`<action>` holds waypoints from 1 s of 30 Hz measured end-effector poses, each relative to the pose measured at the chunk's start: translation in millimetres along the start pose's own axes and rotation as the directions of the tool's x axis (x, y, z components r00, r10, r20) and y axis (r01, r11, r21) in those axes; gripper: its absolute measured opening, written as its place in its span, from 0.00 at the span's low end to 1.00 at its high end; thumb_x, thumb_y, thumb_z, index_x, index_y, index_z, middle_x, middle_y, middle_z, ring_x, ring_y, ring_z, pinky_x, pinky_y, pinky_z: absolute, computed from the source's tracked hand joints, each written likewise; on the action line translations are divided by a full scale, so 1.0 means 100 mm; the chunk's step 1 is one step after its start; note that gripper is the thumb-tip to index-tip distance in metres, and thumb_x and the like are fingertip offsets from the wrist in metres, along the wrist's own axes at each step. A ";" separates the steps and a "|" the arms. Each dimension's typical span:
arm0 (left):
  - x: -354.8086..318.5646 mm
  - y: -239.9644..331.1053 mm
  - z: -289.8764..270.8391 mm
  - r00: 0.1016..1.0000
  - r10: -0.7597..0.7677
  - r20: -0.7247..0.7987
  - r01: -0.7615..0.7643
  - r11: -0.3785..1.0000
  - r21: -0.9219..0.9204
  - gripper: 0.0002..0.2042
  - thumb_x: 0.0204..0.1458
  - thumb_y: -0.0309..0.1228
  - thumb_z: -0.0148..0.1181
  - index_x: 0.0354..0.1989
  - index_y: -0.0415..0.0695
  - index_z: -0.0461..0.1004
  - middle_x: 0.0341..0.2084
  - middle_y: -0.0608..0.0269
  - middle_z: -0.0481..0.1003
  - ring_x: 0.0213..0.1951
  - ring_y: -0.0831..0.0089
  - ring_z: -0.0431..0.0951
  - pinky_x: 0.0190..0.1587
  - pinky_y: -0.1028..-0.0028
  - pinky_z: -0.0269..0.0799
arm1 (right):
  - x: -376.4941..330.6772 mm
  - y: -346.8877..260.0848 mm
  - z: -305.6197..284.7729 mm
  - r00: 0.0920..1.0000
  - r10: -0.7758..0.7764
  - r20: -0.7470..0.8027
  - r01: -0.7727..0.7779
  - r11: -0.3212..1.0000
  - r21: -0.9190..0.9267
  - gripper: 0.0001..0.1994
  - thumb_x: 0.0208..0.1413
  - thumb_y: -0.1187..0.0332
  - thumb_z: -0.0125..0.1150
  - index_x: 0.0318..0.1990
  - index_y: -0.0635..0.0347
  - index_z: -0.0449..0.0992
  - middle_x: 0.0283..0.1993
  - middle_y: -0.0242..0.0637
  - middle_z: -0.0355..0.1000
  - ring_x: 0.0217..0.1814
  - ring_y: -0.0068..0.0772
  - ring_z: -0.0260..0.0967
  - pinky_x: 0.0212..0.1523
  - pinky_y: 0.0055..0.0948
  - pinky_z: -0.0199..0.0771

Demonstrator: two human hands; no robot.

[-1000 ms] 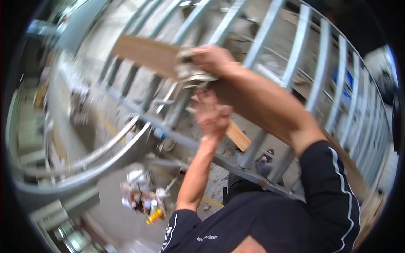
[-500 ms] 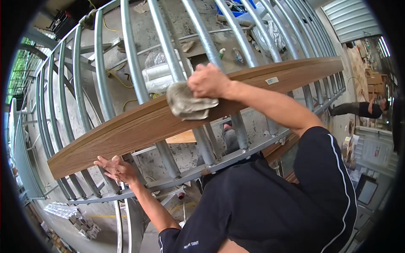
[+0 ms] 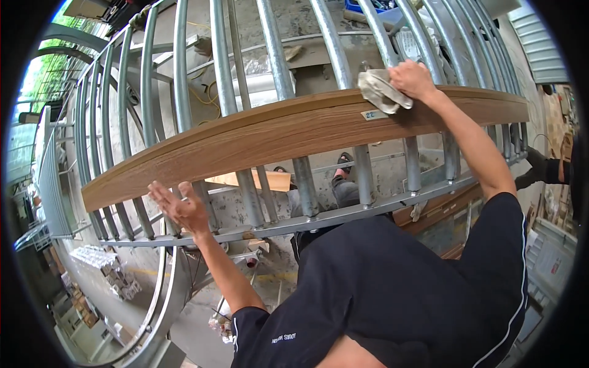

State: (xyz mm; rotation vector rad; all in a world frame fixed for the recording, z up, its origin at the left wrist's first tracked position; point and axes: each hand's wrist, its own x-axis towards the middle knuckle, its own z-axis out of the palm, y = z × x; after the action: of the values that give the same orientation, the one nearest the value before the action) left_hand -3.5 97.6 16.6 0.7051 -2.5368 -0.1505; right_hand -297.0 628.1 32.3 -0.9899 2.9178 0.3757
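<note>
A long brown wood-grain board (image 3: 257,138) lies across a rack of round metal bars (image 3: 276,55) and looks curved through the lens. My right hand (image 3: 414,80) grips a crumpled grey-beige rag (image 3: 381,92) against the board's far edge, right of the middle. Just below the rag, a small pale label (image 3: 373,115) sticks to the board's face. At the near left edge of the board is my left hand (image 3: 183,208), its fingers spread and nothing in them. Whether those fingertips touch the board I cannot tell.
A flat metal rail (image 3: 343,211) joins the bars on my side. Beyond the bars lie a white wrapped bundle (image 3: 254,89) and a blue crate (image 3: 368,7). Wrapped stock (image 3: 107,270) sits at lower left; brown planks (image 3: 438,211) rest at right. Another person (image 3: 546,168) is at the far right.
My right hand has slid the rag rightward along the board, from left of the label to just above it. My left hand stays by the left end, fingers spread. The view has shifted.
</note>
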 end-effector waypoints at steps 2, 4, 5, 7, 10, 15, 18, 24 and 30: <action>-0.16 0.42 -0.03 0.997 0.001 0.073 0.002 0.999 -0.042 0.34 0.65 0.51 0.41 0.70 0.36 0.55 0.70 0.43 0.53 0.73 0.47 0.47 0.73 0.53 0.40 | -0.01 0.11 -0.02 0.993 -0.026 0.112 0.031 0.999 -0.044 0.12 0.53 0.53 0.59 0.32 0.52 0.74 0.28 0.35 0.73 0.35 0.42 0.74 0.29 0.44 0.75; -0.22 0.80 0.09 0.975 0.075 0.210 -0.059 0.995 -0.081 0.31 0.65 0.47 0.42 0.68 0.35 0.57 0.69 0.39 0.54 0.71 0.43 0.48 0.72 0.52 0.41 | 0.15 -0.04 -0.08 0.992 -0.107 0.072 0.097 0.986 0.135 0.12 0.53 0.54 0.59 0.31 0.52 0.74 0.28 0.36 0.74 0.34 0.45 0.75 0.31 0.45 0.76; -0.27 0.98 0.17 0.960 0.116 0.255 -0.095 0.991 -0.095 0.29 0.65 0.45 0.43 0.67 0.34 0.59 0.67 0.36 0.56 0.70 0.40 0.50 0.71 0.51 0.43 | 0.25 -0.21 -0.10 0.988 -0.131 0.080 0.112 0.973 0.204 0.12 0.53 0.54 0.59 0.31 0.52 0.74 0.28 0.36 0.74 0.34 0.45 0.75 0.31 0.45 0.76; -0.28 1.21 0.29 0.932 0.122 0.340 -0.151 0.987 0.060 0.31 0.66 0.47 0.40 0.68 0.35 0.57 0.67 0.33 0.54 0.70 0.37 0.49 0.71 0.51 0.43 | 0.57 -0.68 -0.11 0.986 -0.169 0.000 0.164 0.957 0.240 0.15 0.54 0.50 0.56 0.29 0.51 0.77 0.29 0.35 0.77 0.35 0.46 0.77 0.31 0.44 0.78; -0.21 1.25 0.26 0.915 0.011 0.403 -0.050 0.995 0.086 0.35 0.65 0.54 0.37 0.70 0.37 0.55 0.68 0.28 0.50 0.70 0.34 0.46 0.72 0.51 0.42 | 0.81 -0.95 -0.10 0.976 -0.216 0.025 0.193 0.915 0.355 0.16 0.54 0.49 0.56 0.29 0.51 0.77 0.29 0.35 0.77 0.34 0.44 0.78 0.32 0.45 0.79; -0.14 1.05 0.18 0.878 0.040 0.478 -0.081 0.995 0.065 0.39 0.63 0.59 0.36 0.71 0.38 0.51 0.69 0.29 0.46 0.71 0.36 0.43 0.72 0.52 0.39 | 0.19 -0.07 0.16 0.986 -0.146 -0.083 0.165 0.932 0.323 0.13 0.52 0.52 0.57 0.28 0.51 0.75 0.28 0.35 0.76 0.34 0.43 0.77 0.31 0.44 0.79; -0.13 0.98 0.20 0.880 0.053 0.472 -0.079 0.996 0.034 0.41 0.63 0.61 0.35 0.72 0.38 0.49 0.70 0.31 0.43 0.72 0.38 0.39 0.73 0.52 0.36 | -0.49 0.87 0.33 1.000 0.001 0.015 -0.004 0.979 0.206 0.11 0.55 0.57 0.54 0.33 0.53 0.70 0.32 0.39 0.71 0.42 0.44 0.72 0.39 0.44 0.76; -0.13 0.89 0.18 0.874 0.089 0.478 -0.088 0.996 -0.025 0.36 0.65 0.56 0.35 0.72 0.40 0.51 0.71 0.33 0.45 0.73 0.39 0.40 0.73 0.53 0.37 | -1.55 2.02 0.64 0.902 0.319 -0.290 -0.274 0.943 0.187 0.09 0.62 0.66 0.51 0.42 0.58 0.76 0.44 0.37 0.75 0.52 0.46 0.70 0.47 0.41 0.69; -0.12 0.88 0.22 0.873 0.064 0.484 -0.083 0.996 0.018 0.40 0.63 0.60 0.36 0.73 0.40 0.47 0.71 0.33 0.42 0.73 0.39 0.39 0.73 0.51 0.34 | -1.36 0.96 0.48 0.886 0.089 -0.455 0.107 0.916 0.387 0.19 0.59 0.58 0.58 0.52 0.60 0.78 0.60 0.45 0.72 0.66 0.42 0.66 0.68 0.44 0.60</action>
State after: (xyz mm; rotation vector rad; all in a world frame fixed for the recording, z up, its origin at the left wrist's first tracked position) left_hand -45.2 179.0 13.0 0.6447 -3.0487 -0.2837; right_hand -249.0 794.5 21.5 -1.1480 3.1810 -0.5322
